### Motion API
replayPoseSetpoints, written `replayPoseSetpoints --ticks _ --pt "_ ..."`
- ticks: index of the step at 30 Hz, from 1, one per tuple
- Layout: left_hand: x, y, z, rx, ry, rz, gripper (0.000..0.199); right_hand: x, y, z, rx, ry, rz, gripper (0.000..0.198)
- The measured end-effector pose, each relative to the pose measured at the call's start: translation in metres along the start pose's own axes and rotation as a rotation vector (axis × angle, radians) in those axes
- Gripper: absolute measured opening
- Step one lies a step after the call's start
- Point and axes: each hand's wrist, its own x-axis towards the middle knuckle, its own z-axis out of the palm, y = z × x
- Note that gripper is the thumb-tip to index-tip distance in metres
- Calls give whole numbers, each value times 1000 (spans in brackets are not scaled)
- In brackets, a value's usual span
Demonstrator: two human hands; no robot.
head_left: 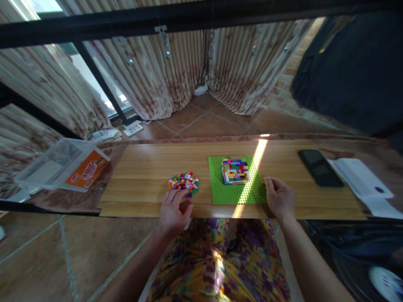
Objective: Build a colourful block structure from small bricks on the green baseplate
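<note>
My left hand rests palm down at the near edge of a pile of small coloured toy bricks, thumb and fingers apart, fingertips touching or just over the nearest pieces. A green studded baseplate lies to the right of the pile. On it stands a low, multicoloured block of joined bricks, roughly rectangular. Beside the baseplate's right edge, my right hand is closed, with thumb and fingertips pressed together. Whatever is between those fingertips, if anything, is too small to see.
A clear plastic tub with an orange label sits left of the wooden board. A black phone lies at the right, beside a white box. A strip of sunlight crosses the baseplate. Striped curtains hang beyond.
</note>
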Motion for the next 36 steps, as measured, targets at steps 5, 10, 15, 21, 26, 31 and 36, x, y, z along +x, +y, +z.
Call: replayPoseSetpoints --ticks 5,10,15,21,26,31,36 --pt "-3 0 1 53 -65 0 16 0 4 8 -62 38 -105 43" --pt "5 -3 8 42 -72 39 10 -1 7 8 -46 33 -148 38" --pt "10 -3 12 57 -63 66 12 -2 8 9 -69 40 -173 34" --pt "12 1 12 -25 -48 30 14 -2 9 10 -77 61 -199 29" --pt "32 23 12 -143 -5 30 13 -3 6 11 -82 60 -207 26" --pt "66 52 31 -261 13 97 13 -3 4 12 -57 53 -187 25" --pt "90 62 61 -367 35 58 13 -3 3 14 -26 60 -176 24"
